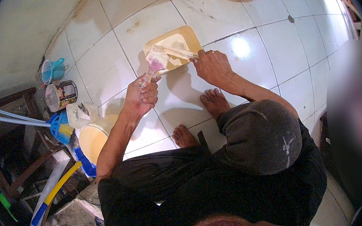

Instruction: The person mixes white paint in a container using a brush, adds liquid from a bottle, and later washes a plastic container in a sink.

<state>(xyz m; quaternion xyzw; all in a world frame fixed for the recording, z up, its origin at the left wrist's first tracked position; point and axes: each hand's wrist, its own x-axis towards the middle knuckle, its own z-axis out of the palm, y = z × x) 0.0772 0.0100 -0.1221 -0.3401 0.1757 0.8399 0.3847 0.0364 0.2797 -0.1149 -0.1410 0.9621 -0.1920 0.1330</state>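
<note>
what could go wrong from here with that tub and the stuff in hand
The pale-smeared, purple-patched object in the left hand could drip beyond the yellow rectangular plastic tub.
Drips on the glossy white floor tiles might make them slippery under the bare feet.
The left forearm overlaps the round cream bucket in view, so it might bump it.

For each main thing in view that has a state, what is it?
Left hand: closed on smeared object, kind unclear
Right hand: closed on pale stick-like tool
Yellow tub: open-topped, smeared inside
Cream bucket: open-topped
Teal bucket: open-topped
</note>
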